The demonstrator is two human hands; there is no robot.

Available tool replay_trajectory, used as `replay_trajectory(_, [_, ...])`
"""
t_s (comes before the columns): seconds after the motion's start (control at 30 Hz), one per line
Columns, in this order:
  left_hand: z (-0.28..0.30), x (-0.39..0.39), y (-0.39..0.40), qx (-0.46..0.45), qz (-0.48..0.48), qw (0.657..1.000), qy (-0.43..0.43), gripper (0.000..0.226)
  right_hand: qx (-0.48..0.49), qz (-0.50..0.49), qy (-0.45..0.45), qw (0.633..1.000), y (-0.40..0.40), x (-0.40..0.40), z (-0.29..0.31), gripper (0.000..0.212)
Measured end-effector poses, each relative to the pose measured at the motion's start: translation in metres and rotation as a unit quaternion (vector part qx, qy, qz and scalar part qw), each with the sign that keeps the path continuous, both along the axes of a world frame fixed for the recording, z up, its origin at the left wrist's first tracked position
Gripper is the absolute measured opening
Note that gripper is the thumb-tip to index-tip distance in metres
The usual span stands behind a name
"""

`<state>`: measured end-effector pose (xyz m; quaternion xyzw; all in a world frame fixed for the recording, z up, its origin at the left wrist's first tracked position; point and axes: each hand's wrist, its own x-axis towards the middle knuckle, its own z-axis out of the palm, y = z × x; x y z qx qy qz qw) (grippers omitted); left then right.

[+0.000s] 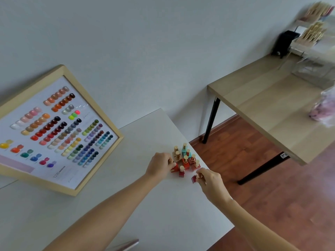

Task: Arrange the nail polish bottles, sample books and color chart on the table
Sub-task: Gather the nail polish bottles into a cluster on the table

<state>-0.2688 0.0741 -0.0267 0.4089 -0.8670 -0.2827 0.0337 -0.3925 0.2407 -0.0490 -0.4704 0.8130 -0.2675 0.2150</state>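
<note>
While the left hand (160,166) pinches a red bottle (175,168) in the bunch (186,158) near the table (145,205) corner, the right hand (208,180) pinches a pink bottle (194,178) just beside it.

Bare table (163,214) before bottle cluster (185,157)

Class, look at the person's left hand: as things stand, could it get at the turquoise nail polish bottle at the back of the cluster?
Probably yes, but not cleanly. The left hand is already at the cluster's near-left edge, gripping a red bottle. The turquoise bottle stands at the far side, with other bottles between, so reaching over from above looks safest.
</note>
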Motion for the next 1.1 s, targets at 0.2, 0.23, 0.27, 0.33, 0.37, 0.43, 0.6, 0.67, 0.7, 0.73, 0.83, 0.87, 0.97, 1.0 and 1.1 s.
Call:
replay_trajectory(0.2, [-0.003, -0.011, 0.006, 0.005, 0.032, 0.999, 0.012, 0.018, 0.012, 0.018, 0.007, 1.000, -0.008, -0.006, -0.003, 0.007])
replay_trajectory(0.23, [-0.004, -0.013, 0.007, 0.005, 0.033, 0.999, 0.012, 0.019, 0.015, 0.021, 0.009, 1.000, -0.009, -0.007, -0.004, 0.007])
replay_trajectory(0.27, [-0.004, -0.015, 0.009, 0.004, 0.033, 0.999, 0.013, 0.019, 0.018, 0.022, 0.009, 1.000, -0.010, -0.008, -0.005, 0.007])
replay_trajectory(0.33, [-0.004, -0.019, 0.011, 0.005, 0.032, 0.999, 0.015, 0.020, 0.024, 0.025, 0.009, 0.999, -0.012, -0.010, -0.006, 0.008])
replay_trajectory(0.37, [-0.004, -0.021, 0.012, 0.006, 0.033, 0.999, 0.015, 0.020, 0.027, 0.026, 0.010, 0.999, -0.012, -0.011, -0.007, 0.008])
replay_trajectory(0.43, [-0.004, -0.024, 0.012, 0.007, 0.038, 0.999, 0.012, 0.022, 0.027, 0.027, 0.007, 0.999, -0.011, -0.014, -0.008, 0.008])
replay_trajectory(0.6, [-0.003, -0.026, 0.015, 0.013, 0.046, 0.999, -0.001, 0.025, 0.024, 0.032, 0.002, 0.999, -0.011, -0.017, -0.011, 0.010])
replay_trajectory(0.67, [-0.002, -0.026, 0.017, 0.014, 0.044, 0.999, -0.006, 0.025, 0.024, 0.036, 0.000, 0.999, -0.012, -0.018, -0.011, 0.011])
replay_trajectory(0.7, [-0.002, -0.025, 0.017, 0.012, 0.041, 0.999, -0.010, 0.025, 0.023, 0.038, -0.001, 0.999, -0.012, -0.018, -0.011, 0.011])
replay_trajectory(0.73, [-0.001, -0.025, 0.018, 0.011, 0.038, 0.999, -0.013, 0.025, 0.023, 0.040, -0.001, 0.999, -0.013, -0.018, -0.011, 0.011])
replay_trajectory(0.83, [0.000, -0.023, 0.019, 0.011, 0.031, 0.999, -0.014, 0.022, 0.024, 0.044, 0.002, 0.999, -0.012, -0.019, -0.010, 0.010])
replay_trajectory(0.87, [0.001, -0.022, 0.019, 0.012, 0.030, 0.999, -0.013, 0.021, 0.023, 0.043, 0.003, 0.999, -0.011, -0.019, -0.010, 0.012])
replay_trajectory(0.97, [0.006, -0.017, 0.018, 0.019, 0.031, 0.999, -0.020, 0.023, 0.015, 0.034, 0.016, 0.999, -0.008, -0.018, -0.009, 0.017])
replay_trajectory(1.0, [0.008, -0.015, 0.016, 0.019, 0.032, 0.999, -0.025, 0.026, 0.009, 0.029, 0.027, 0.999, -0.006, -0.017, -0.008, 0.019])
replay_trajectory(1.1, [0.019, -0.004, 0.010, 0.010, 0.030, 0.999, -0.042, 0.041, -0.028, 0.013, 0.076, 0.997, -0.003, -0.012, -0.001, 0.026])
